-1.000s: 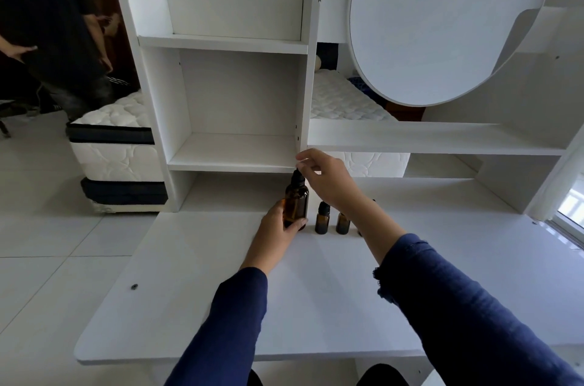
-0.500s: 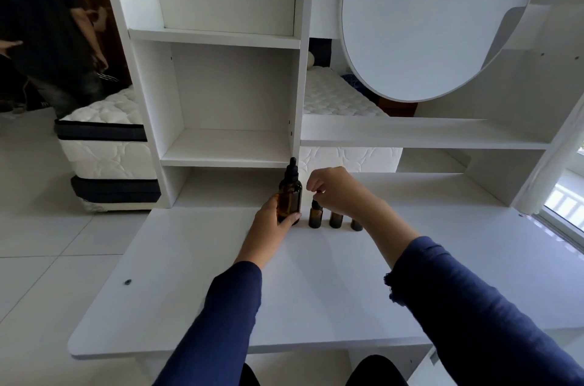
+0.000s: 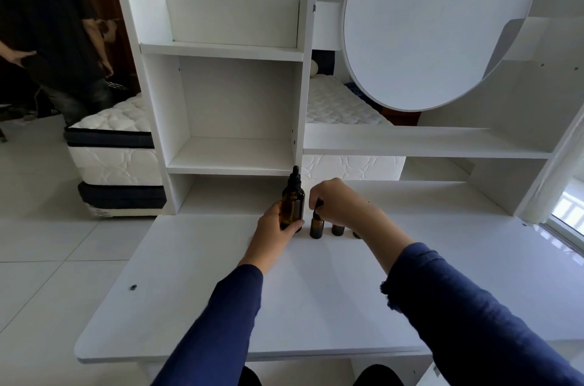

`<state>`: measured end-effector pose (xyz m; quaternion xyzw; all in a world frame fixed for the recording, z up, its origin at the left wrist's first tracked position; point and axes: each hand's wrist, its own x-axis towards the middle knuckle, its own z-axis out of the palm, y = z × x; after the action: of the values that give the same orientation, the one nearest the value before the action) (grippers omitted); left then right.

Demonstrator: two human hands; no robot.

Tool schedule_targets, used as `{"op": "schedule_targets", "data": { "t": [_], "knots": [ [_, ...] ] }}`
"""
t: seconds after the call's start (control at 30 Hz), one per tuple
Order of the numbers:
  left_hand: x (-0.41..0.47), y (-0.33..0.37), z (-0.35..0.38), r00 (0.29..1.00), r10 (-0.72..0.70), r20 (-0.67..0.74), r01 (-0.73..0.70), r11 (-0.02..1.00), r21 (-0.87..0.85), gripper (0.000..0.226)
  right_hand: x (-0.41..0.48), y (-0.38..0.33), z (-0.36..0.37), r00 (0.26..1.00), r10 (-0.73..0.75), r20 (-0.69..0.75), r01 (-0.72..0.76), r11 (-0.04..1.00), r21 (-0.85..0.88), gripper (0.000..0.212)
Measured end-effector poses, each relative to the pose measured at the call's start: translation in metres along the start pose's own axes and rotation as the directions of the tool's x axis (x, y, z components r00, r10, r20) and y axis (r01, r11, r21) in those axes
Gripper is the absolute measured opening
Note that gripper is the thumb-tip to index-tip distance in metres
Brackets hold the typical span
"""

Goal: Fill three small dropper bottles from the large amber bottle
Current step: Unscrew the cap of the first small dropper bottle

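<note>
Large amber bottle [image 3: 292, 207]: left hand [image 3: 274, 229] grips | small bottle cap [image 3: 318, 206]: right hand [image 3: 343, 207] pinches

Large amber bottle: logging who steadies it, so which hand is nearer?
Left. The left hand grips the large amber bottle low down; the right hand is apart to its right, pinching the cap of the first small dropper bottle.
</note>
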<state>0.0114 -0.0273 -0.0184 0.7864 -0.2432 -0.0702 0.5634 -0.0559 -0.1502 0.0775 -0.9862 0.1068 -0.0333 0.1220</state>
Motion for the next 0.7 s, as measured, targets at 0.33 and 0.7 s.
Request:
{"op": "schedule_targets", "data": {
  "t": [0.33,0.7],
  "knots": [
    [-0.027,0.007,-0.005,1.000,0.019,-0.019,-0.020,0.999,-0.028,0.030,-0.030,-0.003,0.000,0.999,-0.031,0.017,0.029,0.993,0.117,0.020],
    [-0.050,0.001,-0.017,0.998,-0.032,0.054,0.015,0.956,0.294,0.048,-0.061,-0.024,0.008,0.997,-0.081,-0.009,0.082,0.977,0.196,0.015]
  ]
}}
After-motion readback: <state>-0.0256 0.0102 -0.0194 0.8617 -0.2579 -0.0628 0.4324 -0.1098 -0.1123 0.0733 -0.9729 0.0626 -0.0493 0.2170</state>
